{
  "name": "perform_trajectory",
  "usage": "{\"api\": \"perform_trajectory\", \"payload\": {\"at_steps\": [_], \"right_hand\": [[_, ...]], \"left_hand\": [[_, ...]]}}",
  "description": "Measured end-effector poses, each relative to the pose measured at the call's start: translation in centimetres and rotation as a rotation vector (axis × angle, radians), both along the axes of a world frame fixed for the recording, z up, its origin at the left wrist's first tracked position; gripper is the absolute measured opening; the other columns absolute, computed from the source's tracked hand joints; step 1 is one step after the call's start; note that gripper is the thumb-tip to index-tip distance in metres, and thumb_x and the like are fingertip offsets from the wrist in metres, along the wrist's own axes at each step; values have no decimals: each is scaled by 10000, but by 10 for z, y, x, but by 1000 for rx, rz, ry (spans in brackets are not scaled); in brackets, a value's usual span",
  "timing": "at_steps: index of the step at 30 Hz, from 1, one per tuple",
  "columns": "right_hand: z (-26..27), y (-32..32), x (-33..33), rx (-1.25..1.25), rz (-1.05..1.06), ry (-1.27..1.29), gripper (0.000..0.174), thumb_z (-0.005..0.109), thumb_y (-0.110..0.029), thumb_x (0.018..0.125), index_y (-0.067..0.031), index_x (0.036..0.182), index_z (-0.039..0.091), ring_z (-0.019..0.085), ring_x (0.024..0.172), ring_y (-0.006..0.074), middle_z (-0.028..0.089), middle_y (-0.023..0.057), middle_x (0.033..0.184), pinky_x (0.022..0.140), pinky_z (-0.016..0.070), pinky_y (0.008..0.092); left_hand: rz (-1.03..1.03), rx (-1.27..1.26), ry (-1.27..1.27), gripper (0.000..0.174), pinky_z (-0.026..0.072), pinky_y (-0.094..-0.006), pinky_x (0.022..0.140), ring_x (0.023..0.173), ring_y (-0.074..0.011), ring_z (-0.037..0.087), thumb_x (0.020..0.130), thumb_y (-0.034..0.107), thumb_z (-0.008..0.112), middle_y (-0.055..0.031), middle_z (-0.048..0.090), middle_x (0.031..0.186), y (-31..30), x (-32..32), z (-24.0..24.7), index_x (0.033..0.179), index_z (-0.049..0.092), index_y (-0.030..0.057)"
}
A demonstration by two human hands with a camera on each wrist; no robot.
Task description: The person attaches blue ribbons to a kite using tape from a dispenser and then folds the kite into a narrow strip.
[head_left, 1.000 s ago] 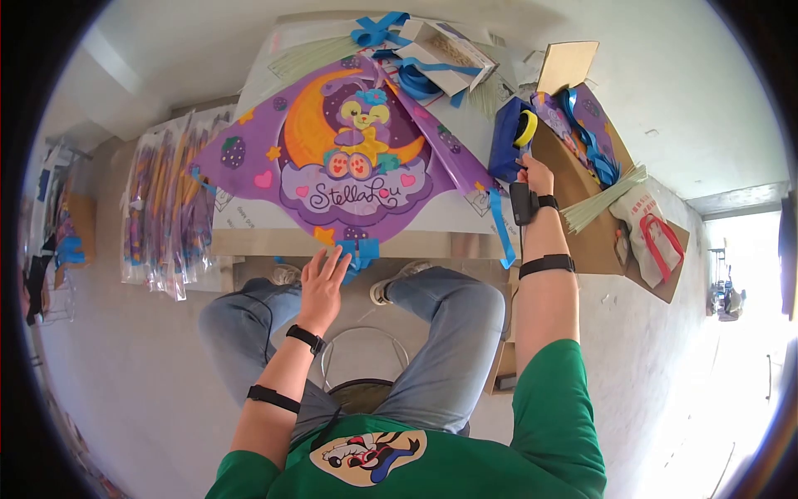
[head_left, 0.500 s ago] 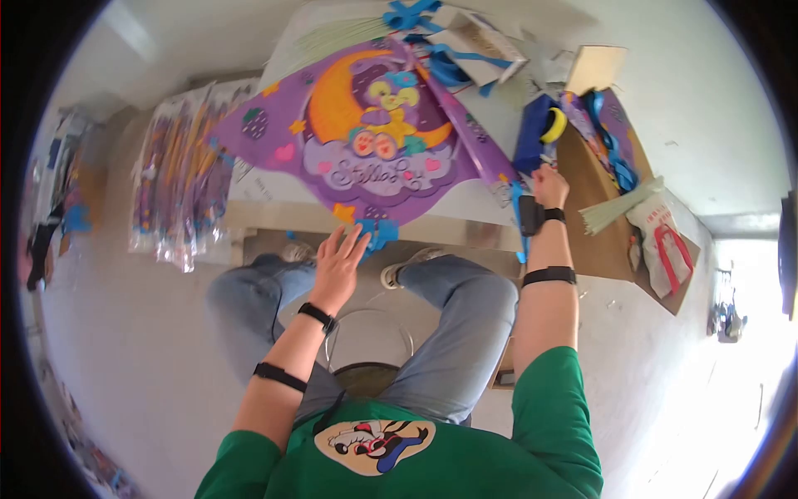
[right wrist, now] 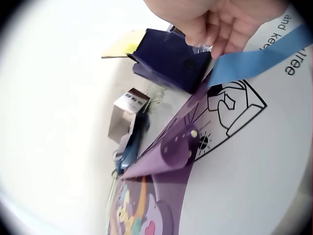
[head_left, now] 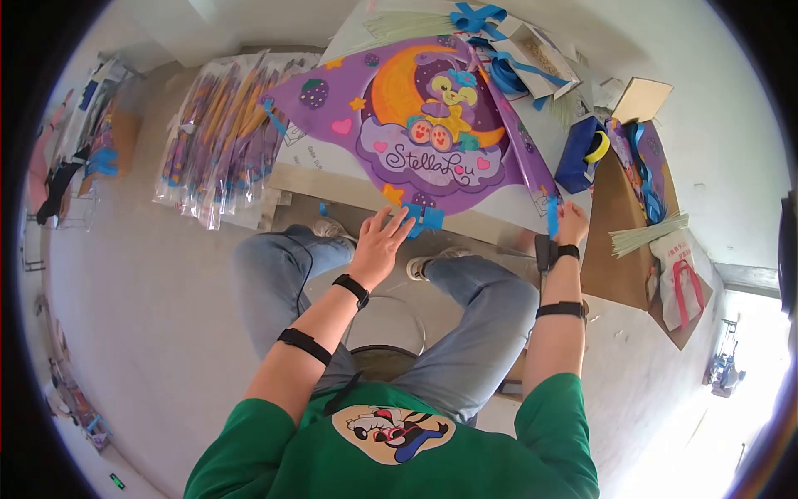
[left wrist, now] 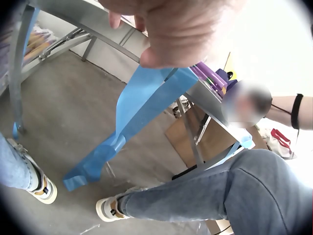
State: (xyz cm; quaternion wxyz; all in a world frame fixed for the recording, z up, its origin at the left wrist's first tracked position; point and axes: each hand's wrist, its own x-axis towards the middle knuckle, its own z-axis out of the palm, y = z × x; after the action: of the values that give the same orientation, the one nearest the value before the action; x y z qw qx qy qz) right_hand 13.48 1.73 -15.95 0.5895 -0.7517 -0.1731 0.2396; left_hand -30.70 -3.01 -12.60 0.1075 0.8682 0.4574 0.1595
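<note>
A purple kite sheet [head_left: 349,100] printed with a cartoon animal on a moon lies on the table. My left hand [head_left: 378,247], fingers spread, rests at its lower edge beside a blue ribbon [head_left: 428,218]. In the left wrist view this ribbon [left wrist: 142,103] hangs below the table edge. My right hand [head_left: 572,223] is at the kite's right corner, next to another blue ribbon [head_left: 552,218]. Its fingertips pinch a small piece of clear tape [right wrist: 201,49]. Just beyond stands a dark blue tape dispenser [head_left: 575,158] with a yellow core.
Bagged kites [head_left: 224,133] lie at the left. At the back are a small white box [head_left: 540,54] and coiled blue ribbon [head_left: 503,75]. A cardboard box [head_left: 615,270] at the right holds ribbons, pale sticks [head_left: 648,237] and a white bag [head_left: 677,274].
My right hand has moved from the tape dispenser toward me, down to the kite's right corner. The left hand stays at the lower edge. The head view has swung left.
</note>
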Motion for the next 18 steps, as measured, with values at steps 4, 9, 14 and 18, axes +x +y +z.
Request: {"api": "perform_trajectory", "payload": {"at_steps": [4, 9, 14, 18], "right_hand": [[34, -28, -54, 41, 167, 13, 101, 624, -77, 877, 22, 896, 627, 529, 619, 100, 615, 40, 766, 564, 427, 235], [67, -56, -99, 45, 144, -166, 102, 629, -86, 880, -5, 937, 651, 534, 699, 81, 619, 9, 790, 631, 424, 216], [98, -76, -111, 194, 48, -47, 114, 624, -80, 895, -3, 976, 648, 521, 700, 75, 612, 5, 818, 627, 406, 207], [99, -98, -131, 212, 102, 54, 110, 627, -69, 893, -4, 980, 643, 524, 698, 76, 609, 9, 815, 631, 404, 197]], "left_hand": [[9, 23, -10, 567, 362, -456, 968, 1264, -315, 392, 766, -14, 559, -50, 432, 1410, 0, 2, -3, 1314, 510, 124], [6, -8, -17, 566, 357, -464, 977, 1273, -321, 385, 772, -22, 539, -52, 432, 1415, 0, 0, -3, 1318, 508, 124], [22, 14, -42, 597, 371, -461, 969, 1270, -314, 398, 734, -42, 556, -50, 440, 1406, -1, 1, -6, 1307, 510, 120], [32, 7, -52, 586, 374, -466, 961, 1267, -316, 402, 742, -33, 557, -50, 442, 1407, 0, 2, -8, 1305, 512, 121]]}}
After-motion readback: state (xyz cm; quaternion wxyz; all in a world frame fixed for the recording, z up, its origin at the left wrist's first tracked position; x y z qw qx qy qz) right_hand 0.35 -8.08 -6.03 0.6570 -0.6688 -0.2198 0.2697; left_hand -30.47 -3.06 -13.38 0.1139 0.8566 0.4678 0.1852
